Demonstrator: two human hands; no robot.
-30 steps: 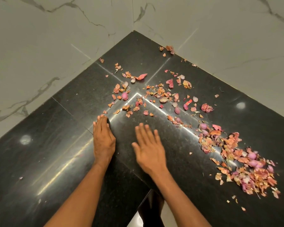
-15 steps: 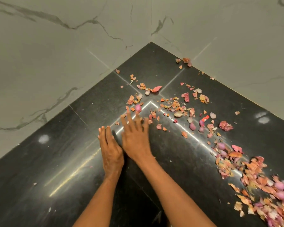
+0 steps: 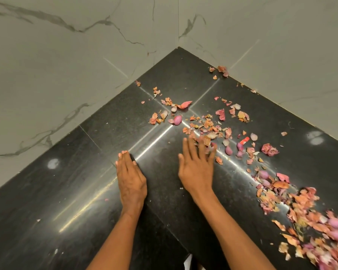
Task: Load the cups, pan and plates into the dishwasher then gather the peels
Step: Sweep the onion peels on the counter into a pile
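Note:
Pink and orange onion peels (image 3: 205, 123) lie scattered over the corner of a black stone counter (image 3: 86, 172). A thicker heap of peels (image 3: 310, 215) runs toward the lower right. My right hand (image 3: 197, 164) lies flat, palm down, with spread fingers whose tips touch loose peels at the middle of the scatter; the fingertips are blurred. My left hand (image 3: 130, 176) rests flat on bare counter, fingers together, left of the peels and touching none. Neither hand holds anything. No cups, pan, plates or dishwasher are in view.
Grey-veined marble walls (image 3: 66, 65) meet at the counter's far corner. A few small whole shallots (image 3: 177, 120) lie among the peels. The counter's front inner edge (image 3: 185, 254) is between my forearms.
My right hand has swept from beside my left hand to the right, pushing peels along. My left hand has stayed flat in place. The camera has tilted, and the view has shifted.

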